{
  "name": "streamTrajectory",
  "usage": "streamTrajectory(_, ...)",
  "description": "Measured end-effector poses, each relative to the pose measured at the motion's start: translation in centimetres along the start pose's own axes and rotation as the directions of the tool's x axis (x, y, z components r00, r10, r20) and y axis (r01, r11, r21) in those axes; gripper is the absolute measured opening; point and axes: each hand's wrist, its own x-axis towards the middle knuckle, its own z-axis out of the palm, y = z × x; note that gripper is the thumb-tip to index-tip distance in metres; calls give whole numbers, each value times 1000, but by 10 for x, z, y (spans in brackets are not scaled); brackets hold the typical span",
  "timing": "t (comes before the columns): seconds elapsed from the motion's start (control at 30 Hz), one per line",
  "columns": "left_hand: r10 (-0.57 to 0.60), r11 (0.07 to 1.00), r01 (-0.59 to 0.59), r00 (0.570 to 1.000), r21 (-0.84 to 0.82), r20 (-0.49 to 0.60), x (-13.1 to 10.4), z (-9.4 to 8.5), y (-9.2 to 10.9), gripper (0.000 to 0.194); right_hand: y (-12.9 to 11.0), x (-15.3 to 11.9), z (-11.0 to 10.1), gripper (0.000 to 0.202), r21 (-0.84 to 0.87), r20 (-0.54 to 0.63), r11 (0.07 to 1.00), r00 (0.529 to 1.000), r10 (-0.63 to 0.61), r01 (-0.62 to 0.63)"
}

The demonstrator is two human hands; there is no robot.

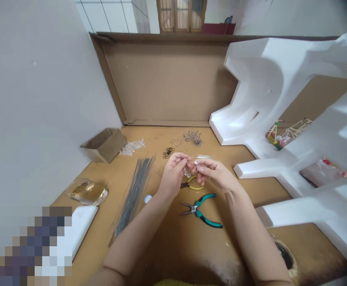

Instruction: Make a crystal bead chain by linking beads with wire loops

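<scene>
Over the middle of the table, my left hand [175, 172] and my right hand [211, 171] are close together, fingers pinched. Small clear beads [187, 174] hang between them, and another clear bead [196, 162] shows at my right fingertips. Any wire or thread joining them is too fine to make out. Below my hands lie teal-handled pliers [197, 209] with jaws apart. A yellow-handled tool [195, 184] is partly hidden behind my fingers. To the left lies a bundle of grey wires [134, 194].
Clear beads [132, 147] lie beside a cardboard box [104, 146]. Black rings [168, 152] and metal pieces [192, 137] are behind my hands. A glass [86, 191] stands left, near a white case [84, 222]. White foam [259, 171] lines the right side.
</scene>
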Motion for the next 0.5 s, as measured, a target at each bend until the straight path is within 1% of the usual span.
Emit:
streamTrajectory(0.07, -11, 1000, 12, 999, -27, 32, -1, 0, 3, 16, 3, 2, -2, 19, 80, 11, 997, 1000, 12, -12)
streamTrajectory(0.17, -45, 998, 42, 995, 45, 87, -1, -3, 8, 18, 6, 3, -4, 19, 131, -9, 991, 1000, 26, -25)
streamTrajectory(0.3, -124, 963, 80, 979, 258, 159, 2, -10, 15, 21, 5, 4, -8, 18, 88, -127, 996, 992, 23, -12)
streamTrajectory(0.4, -141, 927, 65, 973, 369, 182, 2, -10, 18, 25, 4, 4, -9, 19, 34, -135, 999, 990, 33, -28)
streamTrajectory(0.5, -109, 907, 26, 979, 420, 173, 2, -9, 19, 26, 4, 3, -9, 19, 35, -146, 998, 988, 49, -45)
